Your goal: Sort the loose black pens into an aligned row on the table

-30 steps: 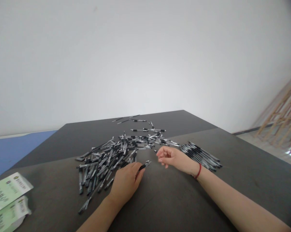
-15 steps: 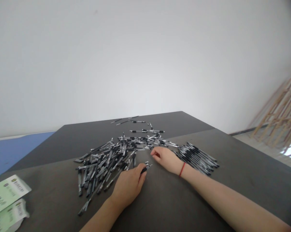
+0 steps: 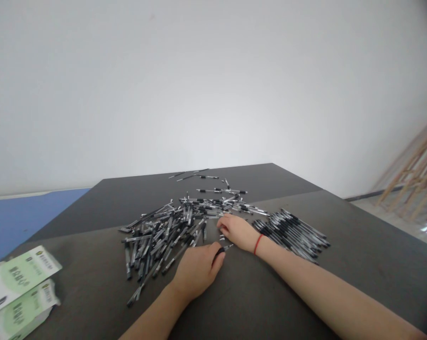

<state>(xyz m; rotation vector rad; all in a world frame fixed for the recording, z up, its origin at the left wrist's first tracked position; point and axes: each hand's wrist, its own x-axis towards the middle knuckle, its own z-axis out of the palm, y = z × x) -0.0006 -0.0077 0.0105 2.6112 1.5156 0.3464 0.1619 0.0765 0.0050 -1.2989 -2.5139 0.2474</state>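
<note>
My left hand is closed round a black-gripped pen, whose pointed tip sticks out to the right between thumb and finger. Just beyond it, my right hand, with a red string at the wrist, has its fingers curled together by small pale pieces on the table; its fingertips are partly hidden and what they hold cannot be made out. A jumbled pile of clear and black pens spreads to the left and behind my hands. Right of my right hand lies a row of pens side by side.
The dark table reaches back to a white wall. Green and white packets lie at the front left. Loose thin rods and a few pens are near the back edge. A wooden rack stands beyond the table on the right.
The view has shifted slightly, so the table contents appear further right. My right hand has moved slightly left, closer to the small pale pieces. My left hand still holds the pen.
</note>
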